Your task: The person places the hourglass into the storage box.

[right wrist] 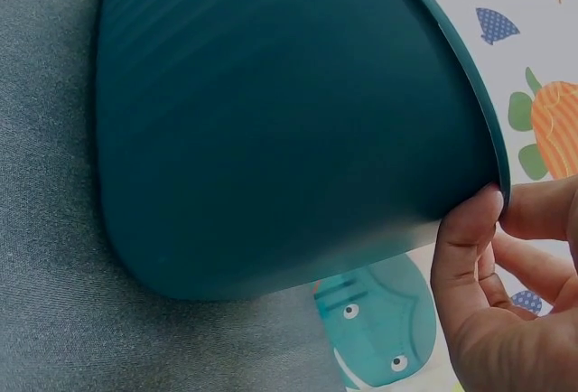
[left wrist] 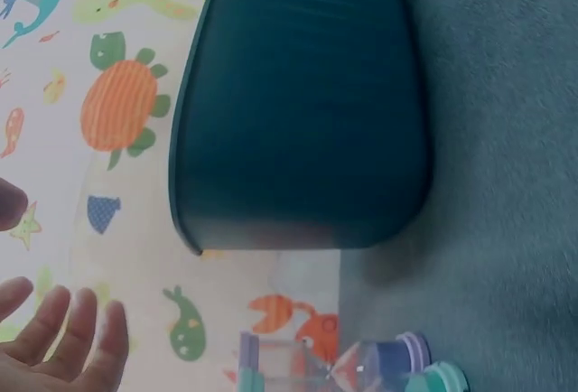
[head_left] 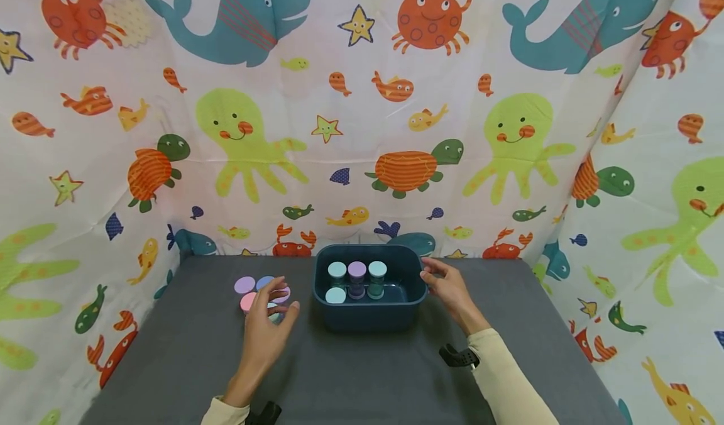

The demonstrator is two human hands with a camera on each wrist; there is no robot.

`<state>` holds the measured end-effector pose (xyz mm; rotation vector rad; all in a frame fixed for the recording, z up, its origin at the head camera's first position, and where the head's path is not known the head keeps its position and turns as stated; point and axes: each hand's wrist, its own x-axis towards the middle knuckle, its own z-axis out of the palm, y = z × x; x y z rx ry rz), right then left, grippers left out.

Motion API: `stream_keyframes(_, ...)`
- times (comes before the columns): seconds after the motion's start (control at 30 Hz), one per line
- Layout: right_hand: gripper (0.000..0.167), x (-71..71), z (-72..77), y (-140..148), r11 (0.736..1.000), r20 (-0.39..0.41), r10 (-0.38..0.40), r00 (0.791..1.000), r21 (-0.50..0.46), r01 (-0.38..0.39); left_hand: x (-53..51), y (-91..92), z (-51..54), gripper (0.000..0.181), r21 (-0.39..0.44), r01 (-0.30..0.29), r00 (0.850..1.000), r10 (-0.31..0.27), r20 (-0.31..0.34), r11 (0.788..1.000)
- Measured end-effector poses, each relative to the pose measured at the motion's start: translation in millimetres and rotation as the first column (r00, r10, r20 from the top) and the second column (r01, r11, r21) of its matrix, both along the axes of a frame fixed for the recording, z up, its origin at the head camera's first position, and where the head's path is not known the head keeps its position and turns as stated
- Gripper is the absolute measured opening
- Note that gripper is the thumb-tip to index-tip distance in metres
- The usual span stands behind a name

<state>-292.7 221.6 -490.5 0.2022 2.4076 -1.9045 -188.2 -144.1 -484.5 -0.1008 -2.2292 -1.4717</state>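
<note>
A dark teal plastic bin (head_left: 370,317) stands at the table's far side. Inside its left half are several upright sand timers, one with a purple cap (head_left: 357,268), the others with pale teal caps (head_left: 377,268). My right hand (head_left: 450,292) pinches the bin's right rim between thumb and fingers, as the right wrist view also shows. Left of the bin my left hand (head_left: 264,334) hovers by a cluster of sand timers (head_left: 244,285), its fingers apart and holding nothing. That hand partly covers the cluster, whose caps are purple, blue, pink and teal.
The grey tabletop (head_left: 351,381) extends in front of the bin and to both sides. A curtain (head_left: 356,117) printed with sea animals hangs directly behind the table and along its sides.
</note>
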Motion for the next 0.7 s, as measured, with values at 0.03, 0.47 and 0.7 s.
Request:
stream_keyframes(0.03,0.041,-0.2,-0.6,-0.2,1.000,0.000,0.003,1.000,0.001,-0.003,2.1,-1.4,-0.2,0.052,-0.007,-0.015,1.000,0.015,-0.019,1.000)
stream_keyframes(0.47,0.041,-1.6,1.9,-0.7,1.000,0.015,-0.009,1.000,0.001,0.009,14.3,-18.3,-8.8,0.049,-0.034,-0.146,0.977,0.139,-0.162,0.989)
stream_keyframes(0.7,0.041,-1.1,1.0,-2.2,1.000,0.026,-0.020,0.999,-0.001,0.020,11.6,-24.6,-27.6,0.050,-0.037,-0.200,0.964,0.190,-0.184,0.979)
